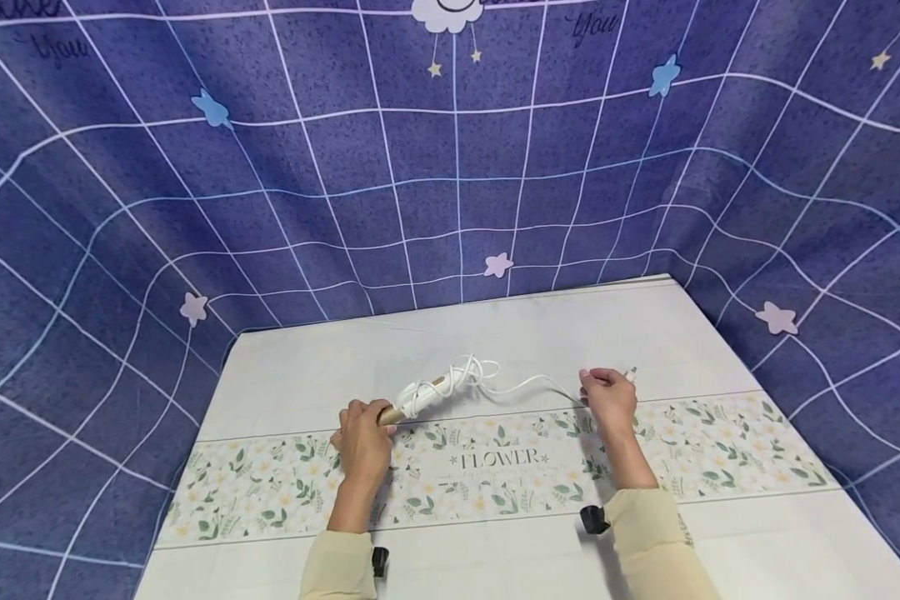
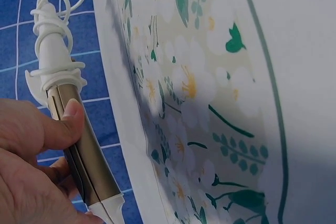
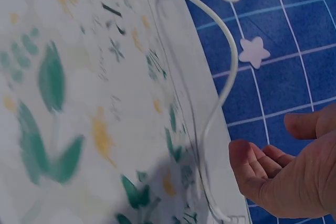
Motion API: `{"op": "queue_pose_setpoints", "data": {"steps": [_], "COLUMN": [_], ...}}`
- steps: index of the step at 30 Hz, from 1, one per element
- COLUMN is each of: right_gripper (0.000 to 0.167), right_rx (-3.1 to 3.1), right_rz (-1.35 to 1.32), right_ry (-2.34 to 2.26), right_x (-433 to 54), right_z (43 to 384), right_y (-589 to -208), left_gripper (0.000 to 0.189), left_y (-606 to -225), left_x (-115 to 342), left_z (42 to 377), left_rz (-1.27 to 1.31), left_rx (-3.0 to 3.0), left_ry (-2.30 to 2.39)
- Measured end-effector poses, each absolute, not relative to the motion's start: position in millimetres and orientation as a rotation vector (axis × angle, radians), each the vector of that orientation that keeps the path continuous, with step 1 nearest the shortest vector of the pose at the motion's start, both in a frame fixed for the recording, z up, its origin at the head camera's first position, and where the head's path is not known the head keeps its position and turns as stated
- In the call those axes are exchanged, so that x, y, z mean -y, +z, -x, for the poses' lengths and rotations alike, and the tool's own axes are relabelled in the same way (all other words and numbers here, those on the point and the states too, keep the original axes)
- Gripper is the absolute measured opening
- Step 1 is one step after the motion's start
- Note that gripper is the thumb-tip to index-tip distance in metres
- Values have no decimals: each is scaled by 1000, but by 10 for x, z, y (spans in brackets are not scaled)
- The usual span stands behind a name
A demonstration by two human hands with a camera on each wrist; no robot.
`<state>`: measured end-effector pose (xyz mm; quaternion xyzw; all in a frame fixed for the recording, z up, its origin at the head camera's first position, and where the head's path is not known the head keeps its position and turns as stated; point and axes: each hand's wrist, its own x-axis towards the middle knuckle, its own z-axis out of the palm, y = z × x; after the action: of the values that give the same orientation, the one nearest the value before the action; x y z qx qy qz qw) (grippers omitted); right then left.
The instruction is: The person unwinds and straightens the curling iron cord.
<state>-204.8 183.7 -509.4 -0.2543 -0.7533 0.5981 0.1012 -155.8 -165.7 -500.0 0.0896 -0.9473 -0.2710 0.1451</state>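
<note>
My left hand (image 1: 365, 442) holds a curling iron by its gold-brown barrel (image 2: 92, 150), with the thumb lying along one side and fingers on the other. Its white handle (image 1: 427, 393) points away to the upper right, with the white cord (image 2: 52, 22) looped round it. The iron's white tip (image 2: 109, 208) shows past the fingers in the left wrist view. From the handle, the loose cord (image 3: 232, 51) runs to beneath my right hand (image 1: 611, 396). Those fingers are loosely bent, the thumb apart, with nothing seen between them. Beyond that hand the plug (image 1: 631, 374) pokes out, partly hidden.
A white cloth (image 1: 495, 329) with a flowered band and the word FLOWER covers the table. Behind and at both sides hangs a blue curtain (image 1: 457, 208) with white grid lines and stars. Small black devices (image 1: 594, 519) sit at both wrists.
</note>
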Motion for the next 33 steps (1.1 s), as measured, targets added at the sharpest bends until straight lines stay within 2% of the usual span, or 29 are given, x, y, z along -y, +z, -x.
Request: {"op": "queue_pose_setpoints", "data": {"steps": [7,9,13,18,33], "right_gripper": [32,31,33,32,33], "right_rx": [2281,2295,2276,2236,1980], "right_rz": [698,684,635,592,558], "right_ry": [1901,1894,2023,2183,2577], "right_x": [-1591,-1569,-1474,-1326,-1117], "right_z": [1916,1992,1991,1869,1906], "right_y": [-5030,-5246,-5322,-5089,-5202], "left_gripper": [34,34,33,33,34], "left_y": [-4996,-4993,-4993,-5001,-5004], "left_x": [1652,1652,1653,1652,1606], "left_z": [1548,1545,1542,1537,1535], "left_rz": [-229,-226,-228,-228,-176], "left_rx": [2718,2724,2741,2745,2693], "left_ry": [-795,-798,-807,-823,-840]}}
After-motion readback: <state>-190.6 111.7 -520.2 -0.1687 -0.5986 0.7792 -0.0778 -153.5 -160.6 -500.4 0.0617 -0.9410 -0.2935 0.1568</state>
